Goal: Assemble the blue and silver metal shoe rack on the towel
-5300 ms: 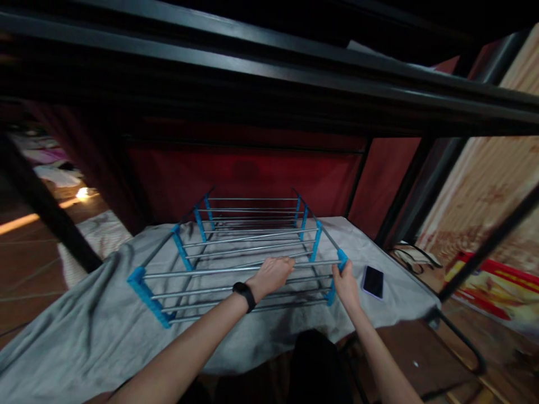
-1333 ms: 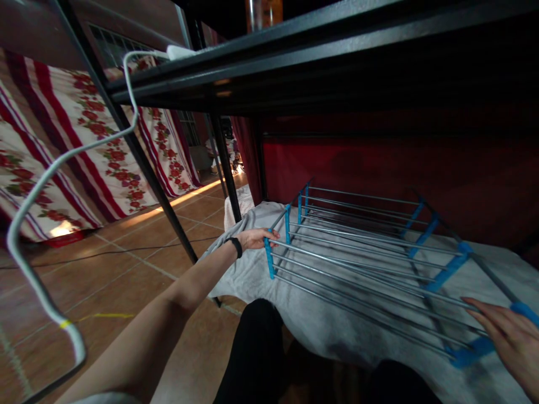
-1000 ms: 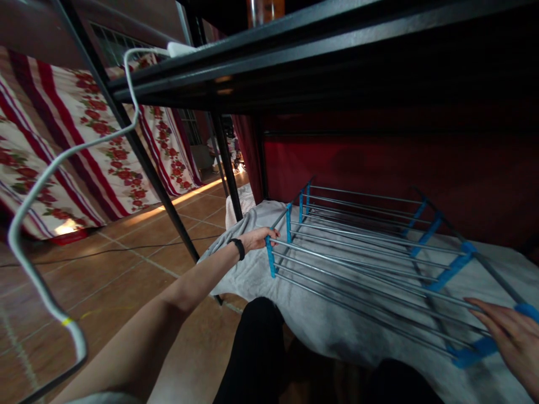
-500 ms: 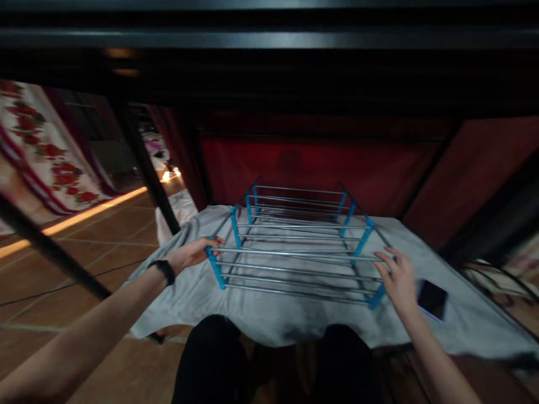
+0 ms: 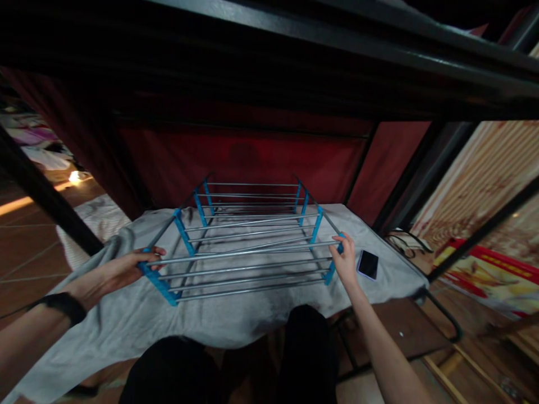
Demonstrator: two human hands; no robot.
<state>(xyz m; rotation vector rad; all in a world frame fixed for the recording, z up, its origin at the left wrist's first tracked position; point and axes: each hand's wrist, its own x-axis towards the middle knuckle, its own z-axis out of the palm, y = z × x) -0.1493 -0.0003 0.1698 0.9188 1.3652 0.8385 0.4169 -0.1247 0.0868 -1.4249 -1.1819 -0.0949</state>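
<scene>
A shoe rack (image 5: 248, 250) of metal tubes and blue plastic joints lies across a grey cloth in front of my knees. My left hand (image 5: 141, 259) is wrapped round its near left corner, at a blue joint and the end of the front tube. At the near right corner, my right hand (image 5: 344, 258) has its fingers closed round the other blue joint and tube end. Parts of both joints are hidden by my fingers. To the right of my right hand a dark phone (image 5: 368, 264) lies flat on the cloth.
The grey cloth (image 5: 252, 320) covers the low surface under the rack. A dark metal beam (image 5: 295, 33) crosses overhead, with red fabric (image 5: 252, 163) behind. Dark posts stand on both sides. A red and yellow box (image 5: 488, 275) sits on the floor to the right.
The view has swung to the right, so the rack, hands and phone appear further left. Both hands stay at the rack's near corners.
</scene>
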